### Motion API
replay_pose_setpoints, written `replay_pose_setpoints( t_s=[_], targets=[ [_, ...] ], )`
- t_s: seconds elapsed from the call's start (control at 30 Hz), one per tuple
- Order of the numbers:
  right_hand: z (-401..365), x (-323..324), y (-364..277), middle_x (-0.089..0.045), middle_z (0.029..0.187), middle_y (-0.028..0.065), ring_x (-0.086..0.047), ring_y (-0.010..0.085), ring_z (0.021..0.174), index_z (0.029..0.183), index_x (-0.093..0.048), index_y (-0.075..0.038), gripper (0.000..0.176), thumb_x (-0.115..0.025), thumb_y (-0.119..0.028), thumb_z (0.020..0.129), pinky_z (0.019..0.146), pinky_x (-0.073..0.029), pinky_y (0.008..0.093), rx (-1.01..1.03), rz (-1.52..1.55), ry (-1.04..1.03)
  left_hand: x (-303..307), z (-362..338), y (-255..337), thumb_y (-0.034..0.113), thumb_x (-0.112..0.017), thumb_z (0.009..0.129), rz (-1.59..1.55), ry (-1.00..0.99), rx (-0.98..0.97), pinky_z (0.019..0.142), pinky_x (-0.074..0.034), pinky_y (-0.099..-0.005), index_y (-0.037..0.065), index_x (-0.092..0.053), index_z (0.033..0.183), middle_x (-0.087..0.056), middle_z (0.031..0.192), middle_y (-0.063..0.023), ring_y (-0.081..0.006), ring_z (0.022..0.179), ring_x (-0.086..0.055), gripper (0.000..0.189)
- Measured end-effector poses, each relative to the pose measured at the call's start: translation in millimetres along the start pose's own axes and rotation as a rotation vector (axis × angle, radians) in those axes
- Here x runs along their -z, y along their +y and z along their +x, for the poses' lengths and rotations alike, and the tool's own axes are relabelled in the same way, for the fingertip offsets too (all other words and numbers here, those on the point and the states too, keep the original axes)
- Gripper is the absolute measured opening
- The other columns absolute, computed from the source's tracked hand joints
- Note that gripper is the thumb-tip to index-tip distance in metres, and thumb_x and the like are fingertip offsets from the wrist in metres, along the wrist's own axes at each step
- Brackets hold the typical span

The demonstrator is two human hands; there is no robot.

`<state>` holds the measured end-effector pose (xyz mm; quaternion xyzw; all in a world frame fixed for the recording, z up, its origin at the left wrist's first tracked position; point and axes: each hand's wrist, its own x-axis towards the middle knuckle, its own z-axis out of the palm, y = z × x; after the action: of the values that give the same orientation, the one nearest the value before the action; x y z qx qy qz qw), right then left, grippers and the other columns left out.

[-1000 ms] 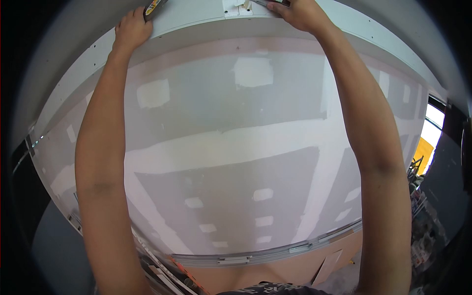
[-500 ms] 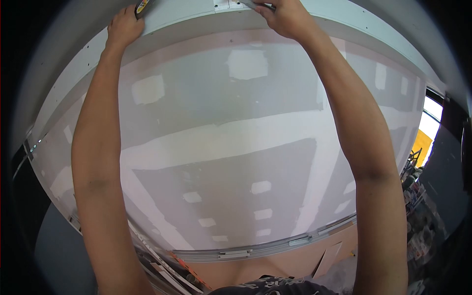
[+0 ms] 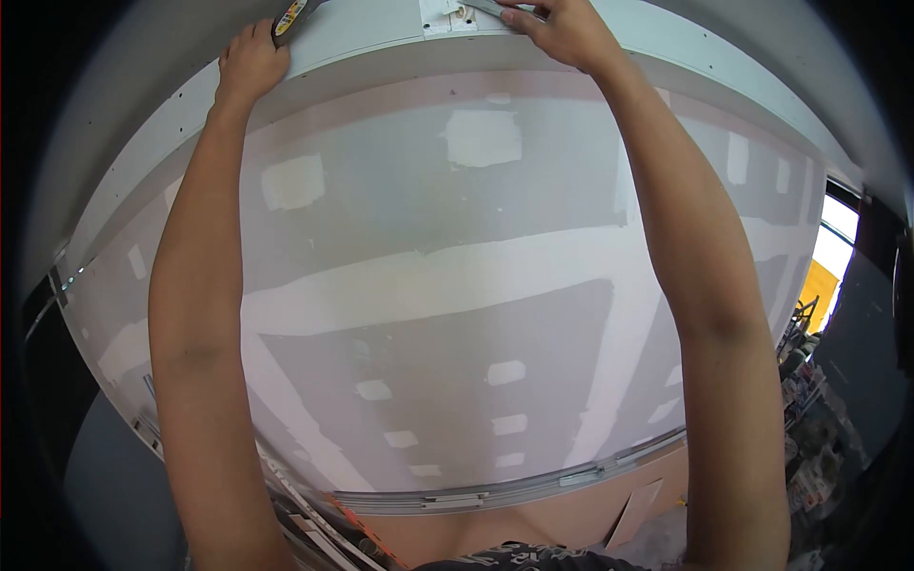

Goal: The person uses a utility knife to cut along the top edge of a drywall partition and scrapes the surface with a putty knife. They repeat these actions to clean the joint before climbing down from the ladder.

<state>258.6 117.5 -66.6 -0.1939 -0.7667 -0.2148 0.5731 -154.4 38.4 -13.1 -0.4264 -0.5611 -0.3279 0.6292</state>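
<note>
Both arms reach up to a white ledge (image 3: 367, 26) along the top of the view. My left hand (image 3: 255, 59) is closed on a dark-handled tool with a yellow label (image 3: 290, 19), at the upper left. At the top centre-right, my right hand (image 3: 569, 33) grips a thin grey metal tool (image 3: 487, 8). The tip of that tool touches or lies close to a white bracket-like patch (image 3: 447, 19) with small dark screw holes. The top of the left tool is cut off by the frame edge.
Below the ledge stands a wall of grey-pink board (image 3: 428, 362) with white filler patches and bands. Metal strips (image 3: 457, 500) lie along its foot. Loose boards lean at the bottom left; clutter (image 3: 814, 457) lies at the right, under a bright opening (image 3: 833, 238).
The ledge, wall and both hands sit slightly lower in view, showing more of the bracket-like patch and the left tool. Both hands still hold their tools.
</note>
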Motion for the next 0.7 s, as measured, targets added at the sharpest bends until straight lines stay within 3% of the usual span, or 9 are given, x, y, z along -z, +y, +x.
replay_pose_setpoints(
  t_s=[0.07, 0.2, 0.27, 0.37, 0.5, 0.7],
  targets=[
    [0, 6, -13, -0.073, 0.122, 0.0173, -0.07, 0.0311, 0.114, 0.126, -0.072, -0.005, 0.035, -0.067, -0.025, 0.099, 0.102, -0.054, 0.0434, -0.066, 0.018, -0.062, -3, -2, -1, 0.028, -0.053, 0.093, 0.005, 0.085, -0.036, 0.103, -0.046, -0.0547, 0.008, -0.058, 0.134, -0.064, 0.126, -0.0199, -0.0427, 0.118, -0.06, 0.046],
    [4, 5, -10, -0.074, 0.122, 0.0162, -0.07, 0.0312, 0.113, 0.126, -0.072, -0.006, 0.034, -0.066, -0.026, 0.099, 0.103, -0.054, 0.0439, -0.024, -0.022, -0.103, 6, 3, 1, 0.027, -0.053, 0.091, -0.015, -0.096, 0.037, 0.109, -0.041, -0.0567, 0.009, -0.058, 0.137, -0.061, 0.133, -0.0189, -0.0392, 0.127, -0.055, 0.05],
    [3, 7, -16, -0.073, 0.123, 0.0155, -0.07, 0.031, 0.113, 0.126, -0.072, -0.007, 0.032, -0.065, -0.024, 0.1, 0.103, -0.053, 0.0441, -0.033, -0.112, -0.102, -2, 5, -7, 0.028, -0.052, 0.093, 0.011, 0.023, -0.046, 0.099, -0.048, -0.055, 0.007, -0.058, 0.134, -0.066, 0.121, -0.0214, -0.0441, 0.114, -0.061, 0.047],
    [-12, 8, -27, -0.072, 0.125, 0.0155, -0.069, 0.0307, 0.115, 0.126, -0.072, -0.005, 0.032, -0.063, -0.024, 0.101, 0.104, -0.053, 0.0428, -0.023, -0.076, -0.082, -30, 16, -31, 0.028, -0.051, 0.092, -0.035, 0.108, -0.09, 0.099, -0.047, -0.0554, 0.007, -0.058, 0.134, -0.066, 0.122, -0.0217, -0.0443, 0.115, -0.061, 0.048],
    [-7, -13, -10, -0.071, 0.127, 0.016, -0.069, 0.0311, 0.117, 0.126, -0.071, -0.004, 0.032, -0.061, -0.023, 0.102, 0.104, -0.053, 0.042, 0.03, -0.13, -0.078, -24, 12, -27, 0.028, -0.052, 0.092, 0.0, 0.031, -0.051, 0.099, -0.047, -0.0553, 0.007, -0.058, 0.135, -0.065, 0.123, -0.0219, -0.0448, 0.115, -0.061, 0.048],
    [-17, -9, -13, -0.071, 0.128, 0.0166, -0.068, 0.0318, 0.118, 0.129, -0.069, -0.003, 0.034, -0.06, -0.023, 0.103, 0.106, -0.052, 0.042, -0.03, -0.088, -0.123, -20, 14, -26, 0.028, -0.054, 0.091, -0.02, 0.084, -0.079, 0.098, -0.048, -0.0554, 0.006, -0.06, 0.13, -0.065, 0.122, -0.0226, -0.0453, 0.114, -0.06, 0.045]
  ],
)
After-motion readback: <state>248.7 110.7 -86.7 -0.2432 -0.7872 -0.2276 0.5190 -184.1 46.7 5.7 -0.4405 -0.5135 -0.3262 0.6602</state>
